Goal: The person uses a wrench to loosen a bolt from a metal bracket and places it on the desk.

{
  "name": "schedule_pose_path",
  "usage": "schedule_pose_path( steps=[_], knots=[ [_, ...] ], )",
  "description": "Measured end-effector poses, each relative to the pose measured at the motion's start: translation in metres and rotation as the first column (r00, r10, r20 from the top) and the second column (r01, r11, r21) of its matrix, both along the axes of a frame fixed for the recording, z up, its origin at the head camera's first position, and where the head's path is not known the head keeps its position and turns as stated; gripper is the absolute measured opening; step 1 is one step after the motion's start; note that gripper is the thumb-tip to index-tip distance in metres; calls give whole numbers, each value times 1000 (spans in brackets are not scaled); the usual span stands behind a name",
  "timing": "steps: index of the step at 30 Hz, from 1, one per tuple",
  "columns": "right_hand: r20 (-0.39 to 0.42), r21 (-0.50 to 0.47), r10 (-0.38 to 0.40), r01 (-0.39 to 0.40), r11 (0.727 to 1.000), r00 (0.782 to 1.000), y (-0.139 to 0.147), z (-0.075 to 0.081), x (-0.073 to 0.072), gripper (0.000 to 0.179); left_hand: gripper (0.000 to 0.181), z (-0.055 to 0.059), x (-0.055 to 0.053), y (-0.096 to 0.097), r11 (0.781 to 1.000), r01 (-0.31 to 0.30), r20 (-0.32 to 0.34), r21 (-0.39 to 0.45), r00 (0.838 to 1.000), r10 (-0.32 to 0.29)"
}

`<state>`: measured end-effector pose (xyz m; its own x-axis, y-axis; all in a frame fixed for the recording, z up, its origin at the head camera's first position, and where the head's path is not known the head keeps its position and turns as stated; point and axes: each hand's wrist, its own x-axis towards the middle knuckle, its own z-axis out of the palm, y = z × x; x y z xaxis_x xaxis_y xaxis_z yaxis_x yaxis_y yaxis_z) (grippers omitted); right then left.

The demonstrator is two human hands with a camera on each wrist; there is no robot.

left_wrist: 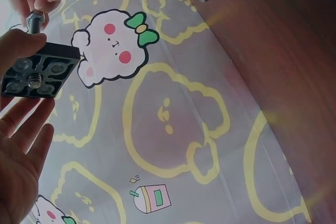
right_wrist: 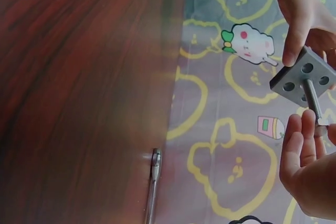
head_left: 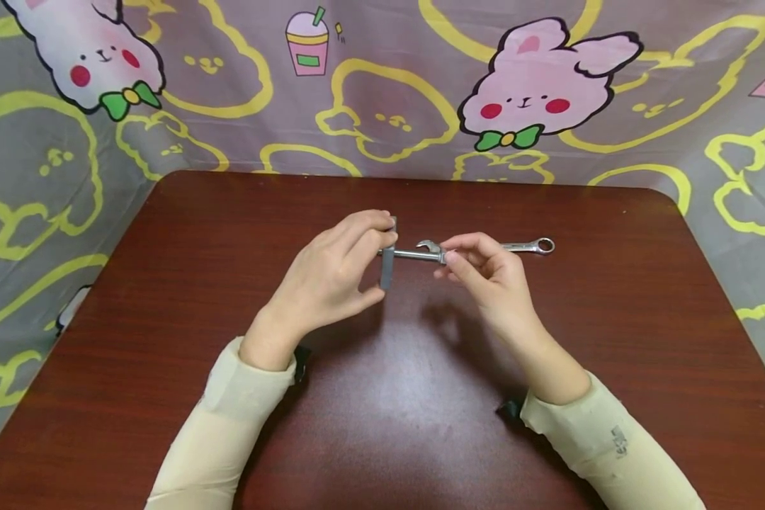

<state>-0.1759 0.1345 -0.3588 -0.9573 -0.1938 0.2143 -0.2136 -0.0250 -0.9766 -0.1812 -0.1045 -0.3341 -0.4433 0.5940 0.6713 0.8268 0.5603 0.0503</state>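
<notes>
A grey square plate (head_left: 387, 270) with round holes stands on edge in my left hand (head_left: 331, 273), thumb at one side and fingertips at the other. Through its middle runs a long metal bolt (head_left: 416, 255). The bolt's threaded tip (left_wrist: 34, 81) pokes out slightly on the plate's far face in the left wrist view. My right hand (head_left: 494, 280) pinches the hexagonal head end of the bolt between thumb and fingers. Several holes surround the bolt on the plate (right_wrist: 294, 81) in the right wrist view. Both hands are raised over the table.
A combination wrench (head_left: 528, 247) lies on the dark red-brown table (head_left: 185, 297) behind my right hand, which hides its middle. Its ring end points right. A cartoon-printed curtain (head_left: 382, 92) rises at the table's back and sides.
</notes>
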Motion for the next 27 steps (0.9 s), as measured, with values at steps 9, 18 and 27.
schedule_pose_path(
  steps=[9,18,27],
  knots=[
    [-25,-63,-10,9,998,1000,-2,0,3,25,58,-1,-1,-1,1000,-10,40,1,999,10],
    [-139,-144,36,-56,988,990,-1,-1,4,32,65,0,-1,0,1000,-13,165,18,986,10],
    [-195,-107,39,-61,992,980,1,-1,5,37,65,-1,1,1,999,5,202,44,979,-14]
  ],
)
